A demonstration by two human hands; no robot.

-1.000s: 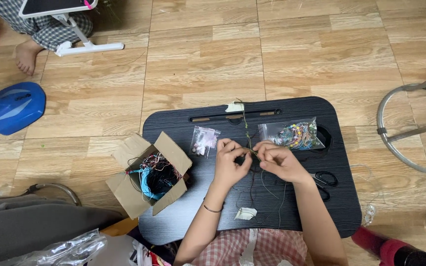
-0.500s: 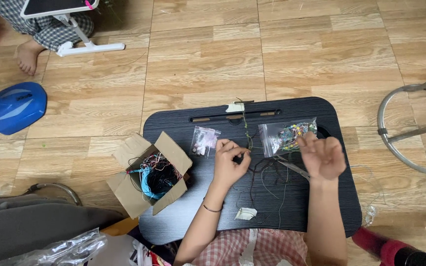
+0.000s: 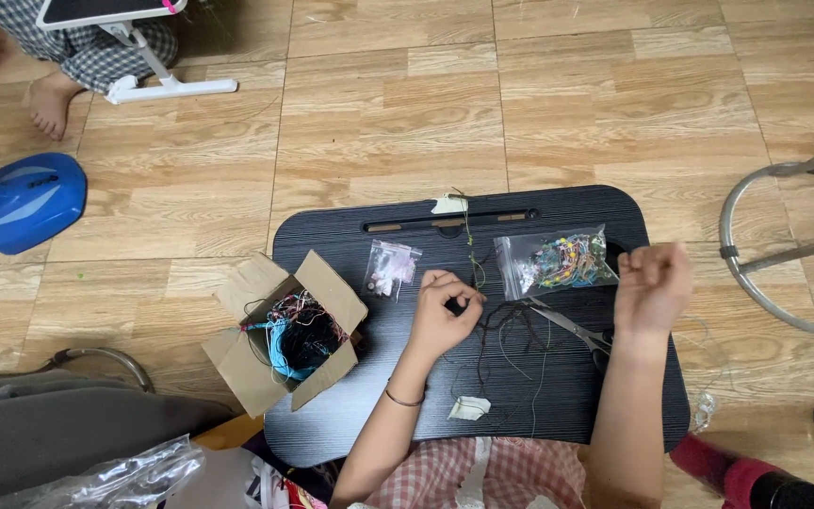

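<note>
- A blue fan base [image 3: 25, 201] stands on the wooden floor at the far left, well apart from the work.
- An open cardboard box [image 3: 286, 332] sits against the left edge of the black worktop [image 3: 350, 415], flaps spread so its tangle of coloured cords lies within reach.
- A small clear bag [image 3: 391, 268] of beads lies just beyond the left hand [image 3: 443, 316].
- The left hand rests on the worktop, its fingers pinched narrow on a thin green cord [image 3: 470, 247]; the cord runs up to a scrap of tape [image 3: 448, 204] at the far edge, which seems to anchor it so it can be drawn taut.
- Loose dark threads [image 3: 511, 330] spread beside that hand.
- Scissors [image 3: 577, 330] lie near, handles toward the right.
- A larger bag [image 3: 558, 262] of coloured pieces lies behind them.
- The right hand [image 3: 650, 287] is raised and blurred, curled into a loose fist; whether it holds a strand I cannot tell.
</note>
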